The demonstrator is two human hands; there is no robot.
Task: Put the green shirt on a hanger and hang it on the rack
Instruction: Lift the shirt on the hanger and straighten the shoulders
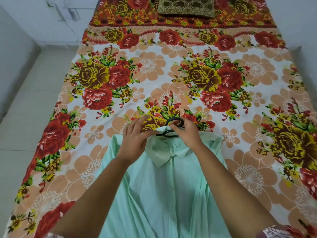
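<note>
A pale green shirt (pixel 159 191) lies flat on the bed, buttoned front up, collar pointing away from me. A black hanger (pixel 173 125) sits inside it; only its hook and neck stick out above the collar. My right hand (pixel 186 133) pinches the hook between thumb and fingers. My left hand (pixel 135 138) rests on the shirt's left shoulder beside the collar, fingers curled over the fabric edge. The hanger's arms are hidden under the cloth. No rack is in view.
The bed is covered by a floral sheet (pixel 154 74) with red and yellow roses. A dark patterned pillow (pixel 186 7) lies at the far end. Pale tiled floor (pixel 30 109) runs along the left side, with white cupboard doors (pixel 56 16) beyond.
</note>
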